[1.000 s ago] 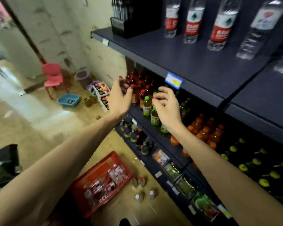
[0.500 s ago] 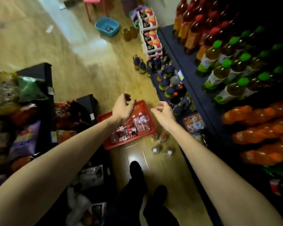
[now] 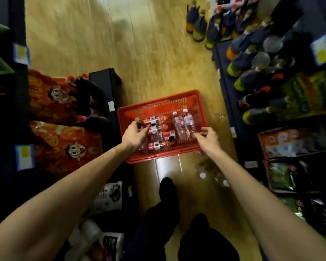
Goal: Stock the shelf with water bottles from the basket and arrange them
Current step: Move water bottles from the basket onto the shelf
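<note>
- The wooden floor runs down the aisle, and the person stands on it looking straight down past two dark shoes.
- The shelf rises on the right, its low tiers packed with dark bottles and snack packets; the water bottles have to end up somewhere on this unit, though the tier meant for them is out of view.
- A rack of red snack bags stands to the left of the aisle.
- The red basket sits on the floor between the two, just ahead of the shoes.
- The water bottles lie on their sides in the basket: two clear ones together at the right, a loose jumble with red labels at the left. A few more stand on the floor just right of the basket.
- The left hand reaches into the jumble, fingers curling onto a red-labelled bottle; whether it has a firm hold I cannot tell.
- The right hand hovers at the basket's right edge, thumb and fingers bent loosely toward the base of the clear pair, holding nothing yet.
- I would judge these bottles small, full and fairly light, smooth-sided and apt to roll or dent under a hard squeeze; wrapping the fingers round the labelled middle looks safest.
</note>
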